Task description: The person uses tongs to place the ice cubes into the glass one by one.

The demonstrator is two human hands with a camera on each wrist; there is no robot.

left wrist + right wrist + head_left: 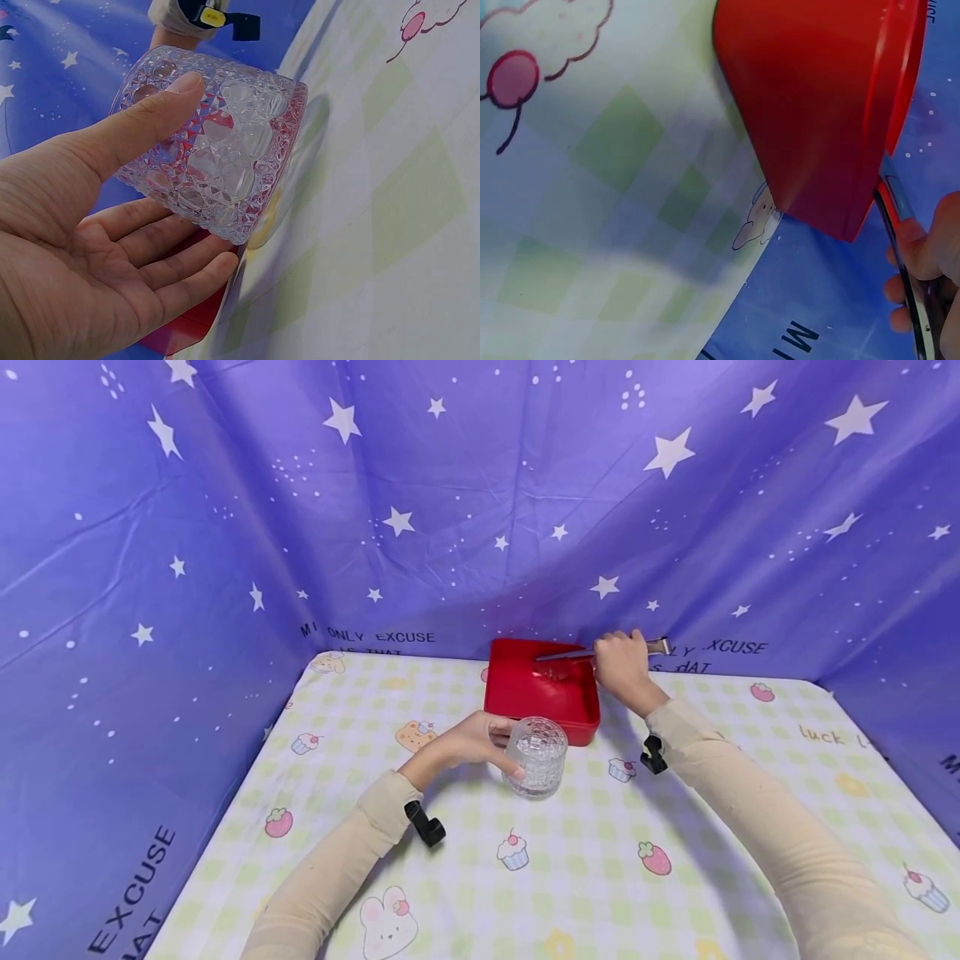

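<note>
A clear cut-glass tumbler (536,760) is in front of the red bin (577,732), its patterned wall plain in the left wrist view. My left hand (474,742) holds the tumbler from the left, thumb on the near side and fingers on the far side. The tumbler's base is close to the tablecloth; whether it touches cannot be told. At the bin's right side, my right hand (622,664) grips a pair of long metal tongs (658,647). The tongs slant over the bin's rim with their tips inside; the tips are hard to make out against the red.
A checked tablecloth (585,893) with cartoon prints covers the table. The bin stands at the table's back edge, against a purple star-patterned curtain (465,552) that surrounds the table on the back and sides. Black straps (424,825) are on both wrists.
</note>
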